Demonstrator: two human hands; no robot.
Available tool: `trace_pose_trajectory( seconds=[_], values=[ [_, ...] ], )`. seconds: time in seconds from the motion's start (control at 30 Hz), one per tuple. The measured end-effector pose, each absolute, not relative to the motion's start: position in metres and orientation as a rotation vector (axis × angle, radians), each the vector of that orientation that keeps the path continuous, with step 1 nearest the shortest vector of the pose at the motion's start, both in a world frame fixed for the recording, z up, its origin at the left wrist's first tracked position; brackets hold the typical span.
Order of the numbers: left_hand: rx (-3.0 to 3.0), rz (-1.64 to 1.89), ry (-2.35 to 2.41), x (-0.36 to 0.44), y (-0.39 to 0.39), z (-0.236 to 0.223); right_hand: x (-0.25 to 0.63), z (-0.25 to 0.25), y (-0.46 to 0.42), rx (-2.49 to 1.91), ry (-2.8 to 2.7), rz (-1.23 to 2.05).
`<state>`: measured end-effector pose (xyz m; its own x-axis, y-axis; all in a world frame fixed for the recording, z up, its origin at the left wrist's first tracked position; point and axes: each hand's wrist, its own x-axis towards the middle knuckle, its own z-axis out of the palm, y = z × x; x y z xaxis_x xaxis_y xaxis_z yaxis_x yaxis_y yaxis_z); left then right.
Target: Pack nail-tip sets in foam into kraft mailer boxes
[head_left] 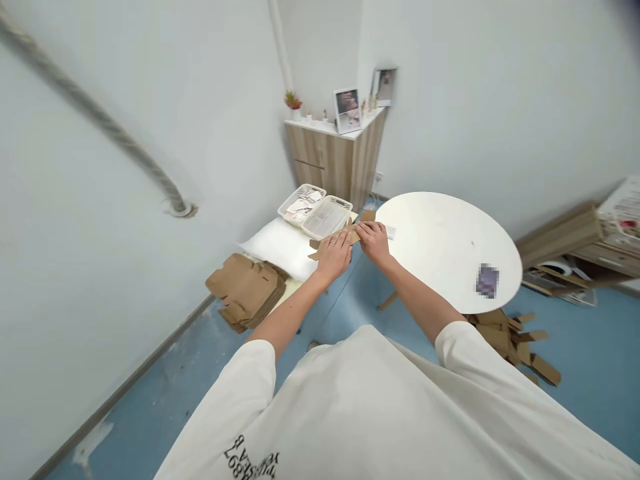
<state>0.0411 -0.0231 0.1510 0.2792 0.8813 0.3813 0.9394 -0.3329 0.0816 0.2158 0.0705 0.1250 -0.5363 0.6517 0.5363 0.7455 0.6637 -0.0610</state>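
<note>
Both hands are on a brown cardboard box blank (355,235), held up between the low stand on the left and the round table. My left hand (336,253) grips its left part, with a ring on one finger. My right hand (373,240) grips the right part, fingers bent over the edge. Cardboard flaps stick out past both hands; the underside and the thumbs are mostly hidden. Just beyond the hands are two white plastic baskets (325,217), the left one with papers or packets in it. A white sheet or bag (280,247) lies beside them.
A stack of flat cardboard blanks (247,290) sits at the left. The white round table (440,247) on the right bears a blurred purple item (487,281). Folded cardboard pieces (515,340) lie on the floor beneath it. A wooden cabinet (330,157) stands in the corner.
</note>
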Motion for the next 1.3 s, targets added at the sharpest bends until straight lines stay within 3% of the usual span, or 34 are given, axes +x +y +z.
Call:
trace_pose_trajectory(
  seconds=[0.23,0.5,0.83,1.3],
  values=[
    [-2.578,-0.59,-1.509,0.175,0.023,0.132,0.372,0.104,0.064,-1.402,-2.203,-0.313],
    [-2.935,-0.22,-1.239,0.275,0.042,0.058,0.482,0.035,0.012,-1.832,-2.151,-0.112],
    [-3.197,0.181,-1.012,0.314,0.091,-0.005,0.506,-0.021,0.01,-2.165,-2.125,0.246],
    [-3.22,0.069,-0.926,0.322,0.241,-0.014,0.506,-0.026,0.136,-2.332,-1.962,0.224]
  ],
)
